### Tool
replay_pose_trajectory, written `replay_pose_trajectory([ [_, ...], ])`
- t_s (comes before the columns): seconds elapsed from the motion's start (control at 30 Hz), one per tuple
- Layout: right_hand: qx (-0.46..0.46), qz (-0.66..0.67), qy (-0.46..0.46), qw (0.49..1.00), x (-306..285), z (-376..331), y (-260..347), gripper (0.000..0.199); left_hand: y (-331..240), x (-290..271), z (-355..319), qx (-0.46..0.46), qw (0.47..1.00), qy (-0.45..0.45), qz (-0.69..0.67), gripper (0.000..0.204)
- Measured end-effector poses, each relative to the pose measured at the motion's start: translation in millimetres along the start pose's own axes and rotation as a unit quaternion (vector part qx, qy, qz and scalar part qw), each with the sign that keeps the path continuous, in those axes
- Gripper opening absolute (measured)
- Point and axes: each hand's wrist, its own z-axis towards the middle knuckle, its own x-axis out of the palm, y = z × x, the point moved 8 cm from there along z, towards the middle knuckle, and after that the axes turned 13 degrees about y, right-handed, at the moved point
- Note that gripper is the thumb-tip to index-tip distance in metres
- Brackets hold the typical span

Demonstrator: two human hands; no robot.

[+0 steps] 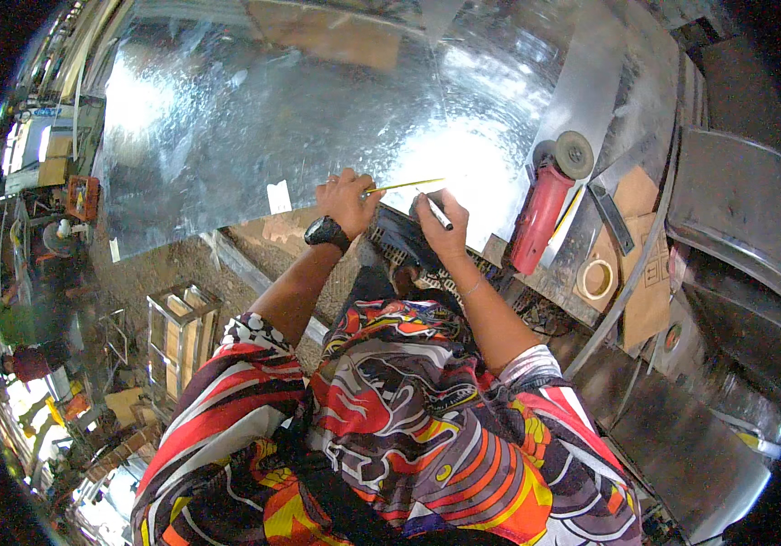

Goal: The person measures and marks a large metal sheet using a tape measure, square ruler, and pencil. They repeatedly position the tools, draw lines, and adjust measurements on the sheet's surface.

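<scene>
A large shiny metal sheet (272, 118) lies flat in front of me. At its near edge my left hand (347, 202) is closed on a yellow measuring tape (406, 186), whose thin strip runs right across the sheet. How much of the tape sits inside the fist is hidden. Close by, my right hand (443, 227) grips a white marker pen (434, 211) with a dark end, near the far end of the strip. Whether the pen touches the metal cannot be made out in the glare. A dark watch (327, 233) is on my left wrist.
Right of my hands lies a red angle grinder (539, 217) with a round disc. Beyond it are a tape roll (597, 279), a dark flat metal bar (612, 218) and cardboard pieces (647, 300). A metal frame (181, 337) stands on the floor at left.
</scene>
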Motion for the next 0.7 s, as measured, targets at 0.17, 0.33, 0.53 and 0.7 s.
replay_pose_trajectory([
  [0.17, -0.007, -0.011, 0.0, 1.0, -1, 0, 2, 0.015, 1, 1, -1, -0.006, 1.0, 0.0, -0.003, 0.026],
  [0.33, 0.003, -0.103, -0.005, 0.995, 0, -3, 7, 0.015, 4, 6, -1, 0.006, 1.0, -0.022, 0.007, 0.026],
  [0.53, -0.011, -0.072, 0.004, 0.997, 1, -2, 1, 0.016, 5, 8, 0, 0.014, 0.999, -0.03, 0.005, 0.026],
  [0.7, -0.022, -0.054, -0.024, 0.998, -3, -6, -4, 0.015, 4, 8, 4, -0.011, 1.0, 0.018, -0.004, 0.027],
])
